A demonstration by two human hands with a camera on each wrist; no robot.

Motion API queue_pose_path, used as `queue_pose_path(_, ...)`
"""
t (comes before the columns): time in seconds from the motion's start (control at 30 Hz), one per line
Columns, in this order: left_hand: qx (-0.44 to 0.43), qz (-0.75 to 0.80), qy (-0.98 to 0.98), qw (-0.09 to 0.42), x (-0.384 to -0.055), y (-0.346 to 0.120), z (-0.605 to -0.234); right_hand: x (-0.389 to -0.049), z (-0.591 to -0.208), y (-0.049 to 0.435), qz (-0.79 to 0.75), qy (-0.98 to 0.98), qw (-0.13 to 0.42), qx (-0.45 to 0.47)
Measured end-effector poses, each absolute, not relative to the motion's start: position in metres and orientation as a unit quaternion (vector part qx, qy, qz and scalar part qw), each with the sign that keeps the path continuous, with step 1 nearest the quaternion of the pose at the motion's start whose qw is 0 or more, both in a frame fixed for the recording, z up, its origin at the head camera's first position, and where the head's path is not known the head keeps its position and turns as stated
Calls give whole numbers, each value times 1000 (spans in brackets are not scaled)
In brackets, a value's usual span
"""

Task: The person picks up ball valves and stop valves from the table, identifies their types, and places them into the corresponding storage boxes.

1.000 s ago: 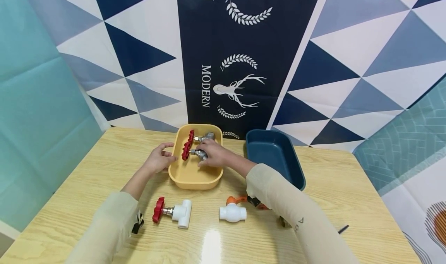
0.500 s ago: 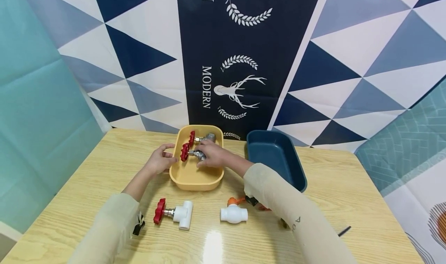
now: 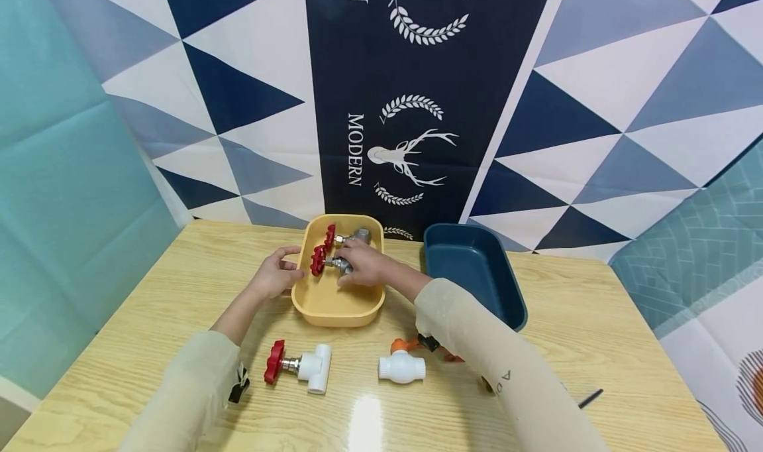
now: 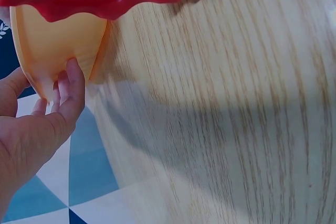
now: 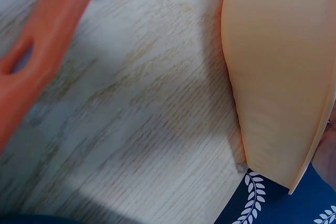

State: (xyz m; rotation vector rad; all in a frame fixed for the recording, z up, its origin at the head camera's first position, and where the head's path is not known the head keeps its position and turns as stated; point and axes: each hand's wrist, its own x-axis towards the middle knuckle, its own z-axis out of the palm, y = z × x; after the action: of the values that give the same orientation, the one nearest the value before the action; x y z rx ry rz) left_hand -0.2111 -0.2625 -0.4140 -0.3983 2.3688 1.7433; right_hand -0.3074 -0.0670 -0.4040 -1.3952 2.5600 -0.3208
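Yellow is the tray (image 3: 336, 304) in which the right hand (image 3: 365, 264) grips a grey valve (image 3: 343, 264) by its metal body, the fingers curled over it from above. The red wheel (image 3: 318, 260) of this valve stands to the left of the grip. Just beyond the grip, in the same tray, lies a second valve (image 3: 340, 239); I cannot tell whether the two wheels touch. To the left of this grip, the left hand (image 3: 276, 276) holds the tray's side wall, fingers outside and thumb at the rim. On the person's side of the right grip, a white tee valve (image 3: 312, 368) lies on the table (image 3: 179, 286) to its left, and a ball valve (image 3: 402, 367) to its right. Farther right of the grip is a blue tray (image 3: 471, 266), partly covered by the sleeve (image 3: 477, 339).
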Motion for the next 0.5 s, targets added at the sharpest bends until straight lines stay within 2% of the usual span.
queue_pose_path(0.5, -126, 587, 795, 82, -212, -265, -414, -312, -408, -70, -90, 873, 108, -468)
